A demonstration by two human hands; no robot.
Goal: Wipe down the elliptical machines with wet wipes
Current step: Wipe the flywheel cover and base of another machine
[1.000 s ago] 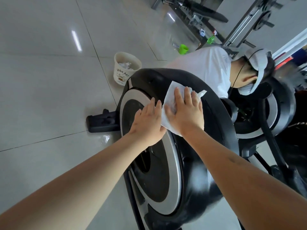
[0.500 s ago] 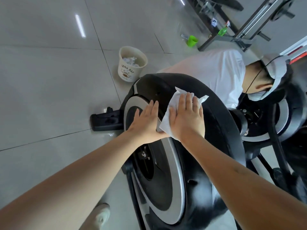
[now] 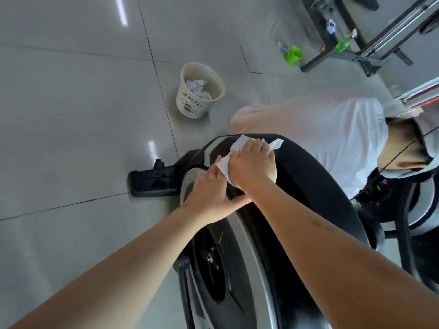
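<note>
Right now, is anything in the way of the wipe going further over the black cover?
Nothing visible lies on the cover ahead of the wipe. The right hand presses it flat near the top; the left hand rests just left of it, not ahead. A person in a white shirt is bent low beyond the cover.

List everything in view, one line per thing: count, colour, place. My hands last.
Elliptical housing: one, black with silver ring, centre.
Wet wipe: one, white, on the housing top, under the right hand.
Bin: one, cream, on the floor beyond the housing; crumpled white wipes inside.
Cup: one, green, on the floor, upper right.
Other person: one, white shirt, crouched beyond the housing.
Rack frame: one, black and silver, top right.
Left hand: flat on the silver ring.
Right hand: flat, pressing the wipe.
</note>
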